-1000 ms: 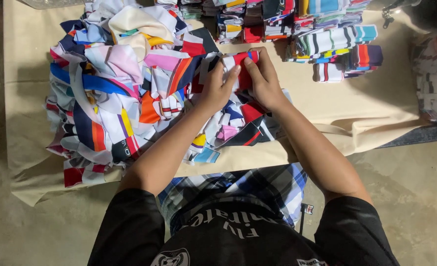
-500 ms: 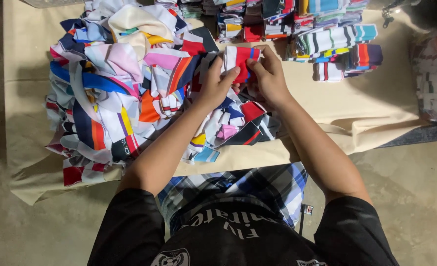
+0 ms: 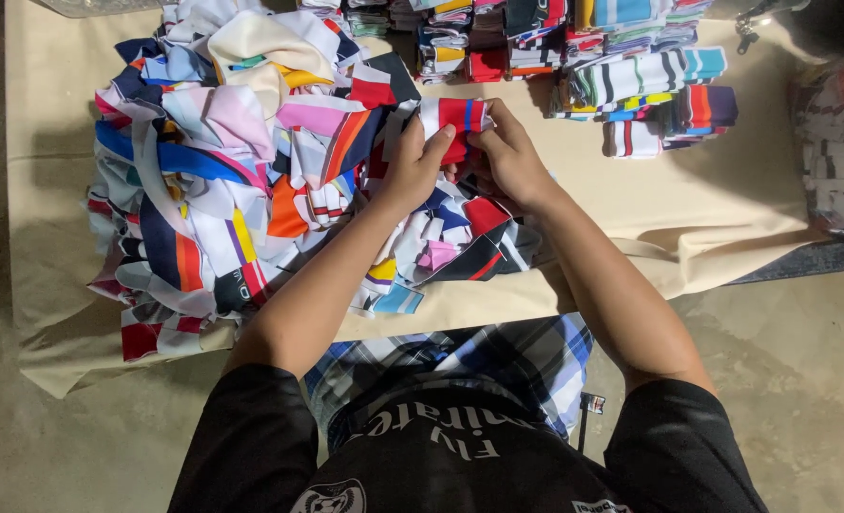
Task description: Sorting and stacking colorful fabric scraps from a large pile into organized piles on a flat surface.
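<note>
I observe both hands working at the far edge of a large loose heap of multicoloured striped fabric pieces (image 3: 251, 190), which lies on a beige cloth-covered counter (image 3: 707, 209). The left hand (image 3: 412, 166) is closed on a small folded red, white and blue striped fabric piece (image 3: 455, 119), thumb on top and fingers tucked beneath. The right hand (image 3: 512, 157) grips the same piece from the opposite side, fingertips pinching its right edge. The piece sits just above the heap, touching it at its lower edge, between the heap and the folded goods beyond.

Beyond the hands I note neat rows of folded striped fabric stacks (image 3: 536, 28) along the far side of the counter, and a separate small group of folded striped bundles (image 3: 650, 104) to the right, apart from the heap. A mesh sack of more fabric (image 3: 835, 152) stands at the right edge.

My judgement: the step in hand is folding or squaring up one piece drawn from the heap. The next move, as I assess it, calls for keeping both grips firm so the fold does not spring open, then carrying the piece clear of the heap toward the folded groups. I cannot tell which stack it belongs to.
</note>
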